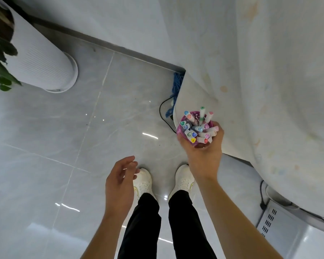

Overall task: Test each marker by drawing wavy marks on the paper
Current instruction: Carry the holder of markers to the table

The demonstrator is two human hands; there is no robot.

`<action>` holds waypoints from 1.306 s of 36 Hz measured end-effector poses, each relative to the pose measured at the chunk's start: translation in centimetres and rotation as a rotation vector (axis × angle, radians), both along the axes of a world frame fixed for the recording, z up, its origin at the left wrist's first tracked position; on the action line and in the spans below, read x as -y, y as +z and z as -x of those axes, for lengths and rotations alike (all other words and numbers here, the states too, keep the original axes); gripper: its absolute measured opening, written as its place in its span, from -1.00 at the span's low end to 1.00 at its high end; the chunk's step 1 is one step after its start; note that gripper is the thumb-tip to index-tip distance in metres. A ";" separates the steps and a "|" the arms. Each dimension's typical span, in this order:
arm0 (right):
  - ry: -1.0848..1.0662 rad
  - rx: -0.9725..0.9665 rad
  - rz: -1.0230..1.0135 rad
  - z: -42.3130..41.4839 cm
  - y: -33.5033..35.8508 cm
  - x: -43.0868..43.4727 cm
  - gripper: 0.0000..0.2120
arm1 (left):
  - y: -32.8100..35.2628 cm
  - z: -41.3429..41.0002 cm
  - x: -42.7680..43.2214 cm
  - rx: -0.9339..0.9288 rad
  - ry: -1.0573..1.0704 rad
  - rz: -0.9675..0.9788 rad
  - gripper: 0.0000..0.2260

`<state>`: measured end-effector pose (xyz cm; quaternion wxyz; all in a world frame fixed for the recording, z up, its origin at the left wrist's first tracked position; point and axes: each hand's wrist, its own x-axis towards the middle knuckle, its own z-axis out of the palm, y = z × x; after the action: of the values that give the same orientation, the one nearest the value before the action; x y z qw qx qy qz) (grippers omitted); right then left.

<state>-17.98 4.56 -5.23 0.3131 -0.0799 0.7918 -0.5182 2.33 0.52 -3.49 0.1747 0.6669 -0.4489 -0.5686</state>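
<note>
the right hand was closed round a purple cup packed with capped markers, held at the corner of a cloth-covered table. the left hand was held loose and empty. no marker was uncapped and no paper was seen, so all testing was judged undone. no writing could be read.

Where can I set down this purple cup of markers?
The white stained table cover lies bare from its near corner, beside the purple cup of markers in your right hand, rightward. Crowded: blue mop and black cable below that corner.
</note>
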 end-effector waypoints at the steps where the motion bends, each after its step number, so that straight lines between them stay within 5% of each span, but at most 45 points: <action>1: 0.016 0.000 -0.006 -0.1 0.8 -0.3 -0.29 | 0.7 -0.2 0.0 0.009 0.003 -0.003 -0.86; 11: 0.223 0.041 -0.044 -2.2 11.2 -2.7 -0.10 | 10.3 -2.5 -0.9 -0.004 0.147 -0.008 -0.84; 16: 0.359 0.020 -0.027 -3.4 15.9 -2.7 -0.28 | 14.7 -4.3 -2.0 -0.014 0.243 0.022 -0.83; 33: 0.834 -0.057 0.099 -12.0 29.5 2.7 -0.28 | 28.7 -15.8 -6.5 -0.037 0.746 0.203 -0.84; 47: 1.183 -0.001 0.218 -28.0 36.3 4.9 -0.37 | 31.9 -30.8 -12.6 -0.001 1.050 0.294 -0.84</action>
<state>9.98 -0.36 31.03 0.5379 -0.5388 0.5556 -0.3341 33.09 13.15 28.46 0.5265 0.7698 -0.1303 -0.3365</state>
